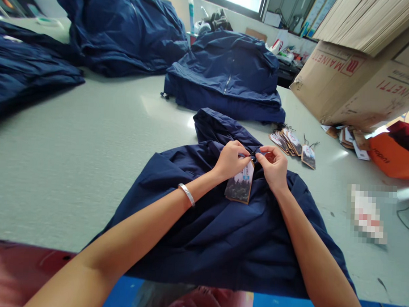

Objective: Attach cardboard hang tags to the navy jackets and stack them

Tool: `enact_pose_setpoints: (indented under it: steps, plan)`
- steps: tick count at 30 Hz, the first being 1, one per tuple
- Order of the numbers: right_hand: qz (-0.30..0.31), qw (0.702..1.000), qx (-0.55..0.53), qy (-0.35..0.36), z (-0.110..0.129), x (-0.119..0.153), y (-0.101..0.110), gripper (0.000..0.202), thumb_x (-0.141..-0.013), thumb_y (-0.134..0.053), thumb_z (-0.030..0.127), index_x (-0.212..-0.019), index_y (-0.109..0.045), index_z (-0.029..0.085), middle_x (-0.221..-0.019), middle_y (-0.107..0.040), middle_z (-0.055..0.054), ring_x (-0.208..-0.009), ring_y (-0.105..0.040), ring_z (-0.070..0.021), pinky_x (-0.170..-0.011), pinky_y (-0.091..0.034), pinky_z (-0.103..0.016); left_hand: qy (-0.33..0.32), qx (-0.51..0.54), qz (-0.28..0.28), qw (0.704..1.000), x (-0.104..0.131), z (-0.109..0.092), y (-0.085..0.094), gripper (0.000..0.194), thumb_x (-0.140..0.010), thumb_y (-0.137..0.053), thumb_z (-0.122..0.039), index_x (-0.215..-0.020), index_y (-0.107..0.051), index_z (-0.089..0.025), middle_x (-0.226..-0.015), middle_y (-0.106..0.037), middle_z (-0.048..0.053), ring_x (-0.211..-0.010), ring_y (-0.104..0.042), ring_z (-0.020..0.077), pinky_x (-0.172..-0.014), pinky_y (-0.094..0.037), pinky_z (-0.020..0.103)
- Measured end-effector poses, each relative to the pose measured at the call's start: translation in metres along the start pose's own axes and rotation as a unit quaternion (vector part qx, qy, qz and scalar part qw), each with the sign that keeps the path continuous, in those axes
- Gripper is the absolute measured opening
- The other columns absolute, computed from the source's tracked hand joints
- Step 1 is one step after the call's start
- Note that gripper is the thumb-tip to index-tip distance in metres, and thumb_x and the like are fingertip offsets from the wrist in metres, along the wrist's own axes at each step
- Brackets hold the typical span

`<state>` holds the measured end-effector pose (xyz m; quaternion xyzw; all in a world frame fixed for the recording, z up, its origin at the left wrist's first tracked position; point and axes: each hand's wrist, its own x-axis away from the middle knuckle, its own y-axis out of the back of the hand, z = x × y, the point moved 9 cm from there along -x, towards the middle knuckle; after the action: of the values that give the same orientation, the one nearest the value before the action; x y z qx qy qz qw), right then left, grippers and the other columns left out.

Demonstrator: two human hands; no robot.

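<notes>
A navy blue jacket (201,234) is spread over the table's front edge, its hood pointing away from me. At its collar, my left hand (233,160) and my right hand (273,167) almost touch. Both pinch a thin dark cord, thumbs against fingertips. From that spot a paper hang tag (239,186) with a forest picture lies on the jacket front, just under my left fingers. A silver bracelet (187,194) circles my left wrist. Right of the hood, a fanned pile of similar tags (287,140) and one separate tag (308,156) rest on the table.
Folded navy jackets (227,73) stand at the back of the pale table (118,123), with more (124,34) at the back left and left edge (29,71). Cardboard boxes (354,87) fill the back right, near an orange bag (392,155) and a blurred packet (368,215).
</notes>
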<state>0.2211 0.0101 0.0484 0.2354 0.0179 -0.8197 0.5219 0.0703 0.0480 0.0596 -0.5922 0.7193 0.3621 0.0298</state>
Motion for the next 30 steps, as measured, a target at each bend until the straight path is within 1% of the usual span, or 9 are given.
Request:
enact_pose_setpoints:
  steps: [4,7,12,15,18,22,27,30]
  plan:
    - [0.009,1.000,0.019,0.007,0.001,0.000,-0.001,0.016,-0.074,-0.068,0.032,-0.081,-0.067,0.018,-0.081,-0.063,-0.003,-0.061,-0.050,-0.0127,-0.062,-0.044,-0.030,-0.006,0.001,0.002,1.000,0.001,-0.002,0.000,0.010,-0.071,-0.070,-0.008,-0.070,-0.074,-0.017,-0.078,-0.068,0.003,-0.079,-0.061,0.0161,-0.077,-0.051,0.030]
    - [0.016,1.000,0.018,0.009,0.001,0.001,-0.002,0.015,-0.075,-0.067,0.033,-0.081,-0.066,0.019,-0.081,-0.062,-0.003,-0.060,-0.049,-0.0126,-0.061,-0.044,-0.029,-0.010,0.002,0.005,1.000,0.001,-0.003,-0.001,0.011,-0.071,-0.069,-0.008,-0.070,-0.074,-0.018,-0.078,-0.067,0.003,-0.079,-0.061,0.0160,-0.078,-0.051,0.030]
    - [0.025,0.999,0.018,0.014,0.002,0.002,-0.005,0.012,-0.077,-0.065,0.031,-0.077,-0.063,0.019,-0.078,-0.059,-0.001,-0.059,-0.047,-0.0117,-0.059,-0.041,-0.028,-0.015,0.002,0.009,1.000,0.001,-0.003,-0.002,0.012,-0.072,-0.068,-0.008,-0.071,-0.074,-0.018,-0.078,-0.067,0.003,-0.080,-0.061,0.0159,-0.079,-0.051,0.030]
    - [0.028,1.000,0.004,0.006,0.001,0.002,-0.006,0.014,-0.079,-0.062,0.033,-0.077,-0.059,0.019,-0.077,-0.057,0.000,-0.060,-0.048,-0.0117,-0.058,-0.040,-0.027,-0.013,0.005,0.011,1.000,0.001,-0.003,-0.002,0.012,-0.072,-0.068,-0.009,-0.071,-0.074,-0.019,-0.079,-0.068,0.003,-0.081,-0.061,0.0162,-0.081,-0.051,0.031]
    - [0.021,1.000,-0.012,0.004,0.003,0.001,-0.004,0.015,-0.081,-0.060,0.034,-0.080,-0.057,0.020,-0.076,-0.056,0.000,-0.061,-0.049,-0.0121,-0.059,-0.041,-0.027,-0.009,0.009,0.015,1.000,0.001,-0.003,-0.002,0.012,-0.072,-0.068,-0.008,-0.070,-0.074,-0.019,-0.079,-0.068,0.003,-0.081,-0.062,0.0166,-0.081,-0.052,0.031]
    - [0.001,1.000,-0.003,0.008,0.006,0.000,0.001,0.016,-0.083,-0.058,0.036,-0.081,-0.055,0.021,-0.072,-0.055,0.001,-0.064,-0.051,-0.0135,-0.061,-0.043,-0.027,-0.010,0.012,0.016,1.000,0.001,-0.003,-0.003,0.013,-0.072,-0.067,-0.008,-0.069,-0.074,-0.019,-0.078,-0.069,0.003,-0.080,-0.062,0.0165,-0.081,-0.052,0.031]
    - [-0.007,1.000,-0.009,0.016,0.008,-0.002,0.004,0.017,-0.084,-0.057,0.038,-0.081,-0.053,0.022,-0.074,-0.055,0.001,-0.066,-0.052,-0.0139,-0.063,-0.044,-0.028,-0.005,0.014,0.016,1.000,0.001,-0.001,-0.004,0.013,-0.071,-0.067,-0.008,-0.069,-0.074,-0.019,-0.077,-0.069,0.003,-0.078,-0.063,0.0160,-0.079,-0.052,0.030]
    - [-0.012,1.000,-0.021,0.009,0.007,-0.002,0.005,0.018,-0.083,-0.058,0.039,-0.080,-0.053,0.022,-0.074,-0.056,0.001,-0.066,-0.053,-0.0142,-0.065,-0.045,-0.029,-0.001,0.020,0.018,1.000,0.001,0.000,-0.005,0.014,-0.071,-0.067,-0.007,-0.069,-0.074,-0.019,-0.077,-0.069,0.002,-0.077,-0.063,0.0156,-0.078,-0.052,0.030]
